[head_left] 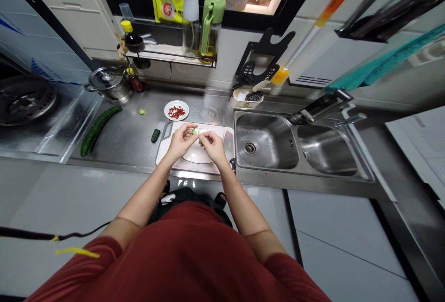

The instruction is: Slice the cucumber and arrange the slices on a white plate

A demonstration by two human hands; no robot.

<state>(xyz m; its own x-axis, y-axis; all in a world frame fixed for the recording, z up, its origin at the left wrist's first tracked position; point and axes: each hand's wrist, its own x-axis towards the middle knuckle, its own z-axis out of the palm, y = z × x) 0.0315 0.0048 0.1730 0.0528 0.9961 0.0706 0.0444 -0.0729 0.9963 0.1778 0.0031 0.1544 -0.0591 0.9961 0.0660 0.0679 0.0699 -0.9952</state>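
Observation:
My left hand (182, 141) is closed around thin cucumber slices (198, 131), pale with green rims. My right hand (212, 146) pinches at the same slices from the other side, thumb and fingertips together. Both hands are above a white plate (198, 156), which sits on a light cutting board (162, 154). At the board's right side lies a knife (232, 165); its black handle shows near the front edge. A short cucumber piece (155, 135) rests left of the board, with a few cut slices (142, 112) farther back.
A long cucumber (98, 130) lies on the steel counter at left, near a lidded pot (108, 84). Behind the board stands a small plate (167, 111) of chopped red pieces. The double sink (267, 142) is at right. A bottle shelf (170, 55) hangs above.

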